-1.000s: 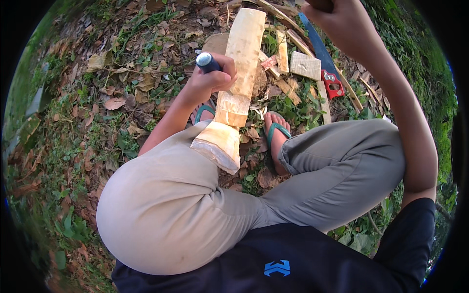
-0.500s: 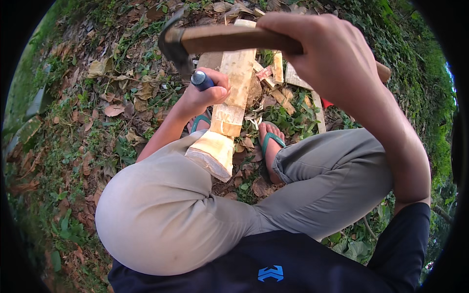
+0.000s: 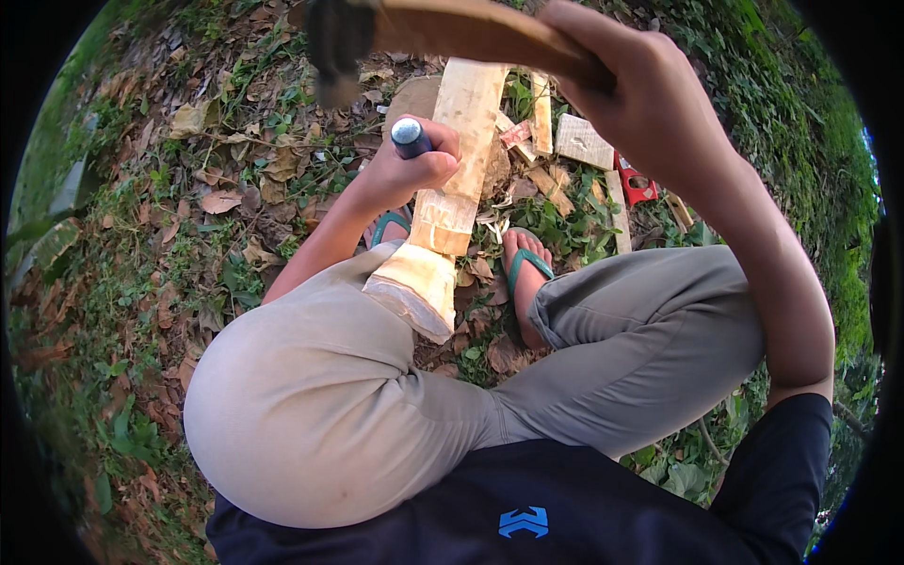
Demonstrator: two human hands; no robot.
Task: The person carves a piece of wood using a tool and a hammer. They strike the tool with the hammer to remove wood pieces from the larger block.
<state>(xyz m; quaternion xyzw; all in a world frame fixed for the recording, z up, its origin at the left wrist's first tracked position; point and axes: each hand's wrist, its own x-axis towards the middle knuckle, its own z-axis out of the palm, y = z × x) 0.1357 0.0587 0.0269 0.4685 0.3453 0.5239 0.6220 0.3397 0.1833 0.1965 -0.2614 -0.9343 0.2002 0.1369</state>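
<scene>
My left hand is closed around the blue handle of a chisel; its pale metal cap points up at me and its blade is hidden. That fist rests against the side of a long, pale piece of wood, which has a notched neck and a flared end close to my left knee. In my right hand is the wooden handle of a hammer. Its dark, blurred head hangs above and beyond the chisel's cap, apart from it.
Right of the workpiece lie offcuts, a squarish wood block and a red object. Behind my left hand is a round-edged wooden block. My sandalled right foot is beside the wood, among dry leaves and chips.
The hammer has risen toward me and looks larger, its head farther from the chisel. My left hand and the wood appear slightly farther right, the chisel still in my grip.
</scene>
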